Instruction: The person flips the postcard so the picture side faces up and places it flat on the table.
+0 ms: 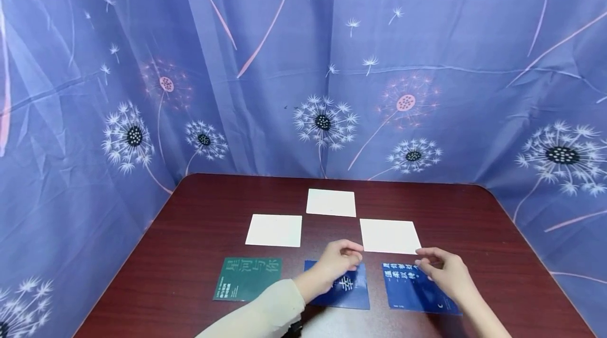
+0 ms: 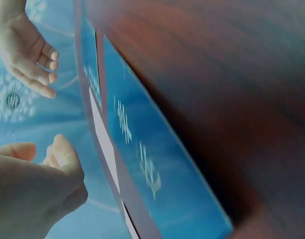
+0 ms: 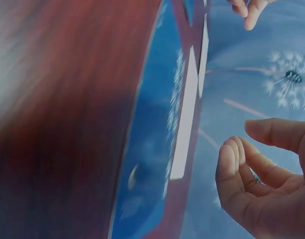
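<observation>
My left hand (image 1: 334, 265) hovers over the middle blue card (image 1: 342, 301), its fingers loosely bent and nothing between them. Over the blue card with white lettering (image 1: 407, 294) on the right hangs my right hand (image 1: 444, 273), also holding nothing. In the right wrist view the right thumb and fingertips (image 3: 229, 162) stand apart above the card. The left wrist view shows the left hand (image 2: 38, 191) raised off the table, with a blue card (image 2: 157, 164) below it. Each hand partly covers its card in the head view. To the left lies a green card (image 1: 248, 281) with pale lettering.
Three blank white cards lie farther back: a left one (image 1: 274, 230), a rear middle one (image 1: 331, 202) and a right one (image 1: 390, 236). They rest on a dark red wooden table (image 1: 189, 254). A blue dandelion-patterned curtain (image 1: 265, 132) hangs behind and at the sides.
</observation>
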`<state>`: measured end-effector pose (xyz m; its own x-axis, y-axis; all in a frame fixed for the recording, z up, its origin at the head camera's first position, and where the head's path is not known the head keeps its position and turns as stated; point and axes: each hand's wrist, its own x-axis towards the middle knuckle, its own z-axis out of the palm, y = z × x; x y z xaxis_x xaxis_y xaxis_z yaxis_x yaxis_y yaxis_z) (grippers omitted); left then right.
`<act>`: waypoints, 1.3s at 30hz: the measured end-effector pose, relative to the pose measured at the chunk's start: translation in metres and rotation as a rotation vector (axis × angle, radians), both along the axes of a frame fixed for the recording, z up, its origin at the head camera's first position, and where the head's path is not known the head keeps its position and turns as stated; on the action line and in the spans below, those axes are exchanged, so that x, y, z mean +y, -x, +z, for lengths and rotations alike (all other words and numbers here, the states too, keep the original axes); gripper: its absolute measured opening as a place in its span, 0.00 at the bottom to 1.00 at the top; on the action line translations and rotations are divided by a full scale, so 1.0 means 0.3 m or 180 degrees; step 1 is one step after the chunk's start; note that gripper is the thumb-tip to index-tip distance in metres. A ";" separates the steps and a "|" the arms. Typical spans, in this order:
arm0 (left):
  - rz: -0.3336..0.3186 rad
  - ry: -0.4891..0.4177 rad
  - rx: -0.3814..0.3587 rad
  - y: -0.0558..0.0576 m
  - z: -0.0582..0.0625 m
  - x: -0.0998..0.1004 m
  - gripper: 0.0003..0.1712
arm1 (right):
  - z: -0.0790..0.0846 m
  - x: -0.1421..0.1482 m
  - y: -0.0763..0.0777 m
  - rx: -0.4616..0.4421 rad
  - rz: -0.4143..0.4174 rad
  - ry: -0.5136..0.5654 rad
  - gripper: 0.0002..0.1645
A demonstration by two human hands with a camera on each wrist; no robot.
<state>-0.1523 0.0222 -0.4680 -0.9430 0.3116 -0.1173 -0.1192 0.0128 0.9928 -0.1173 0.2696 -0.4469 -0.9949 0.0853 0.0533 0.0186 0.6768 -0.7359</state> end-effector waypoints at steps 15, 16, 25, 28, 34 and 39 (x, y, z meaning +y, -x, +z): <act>0.0341 0.0047 0.0116 0.117 0.062 -0.250 0.18 | 0.019 -0.193 0.105 0.0252 0.0166 0.0728 0.13; 0.0385 0.0059 0.0122 0.125 0.066 -0.269 0.17 | 0.017 -0.206 0.115 0.0266 0.0180 0.0796 0.13; 0.0995 0.0296 0.0329 0.173 0.067 -0.429 0.14 | 0.027 -0.344 0.202 -0.0100 0.0214 0.1435 0.17; 0.1145 0.0291 0.0284 0.187 0.065 -0.474 0.14 | 0.030 -0.389 0.227 -0.0077 0.0280 0.1589 0.17; 0.1309 0.0160 0.0015 0.209 0.051 -0.548 0.18 | 0.011 -0.471 0.274 -0.0084 0.0339 0.1773 0.17; 0.1347 0.0181 -0.0087 0.214 0.042 -0.592 0.22 | 0.005 -0.533 0.296 -0.0132 0.0434 0.1859 0.19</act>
<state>-0.2166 -0.1553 -0.4554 -0.9826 -0.1100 -0.1498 -0.1520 0.0118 0.9883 -0.2060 0.1098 -0.4455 -0.9992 -0.0397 -0.0032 -0.0032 0.1591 -0.9873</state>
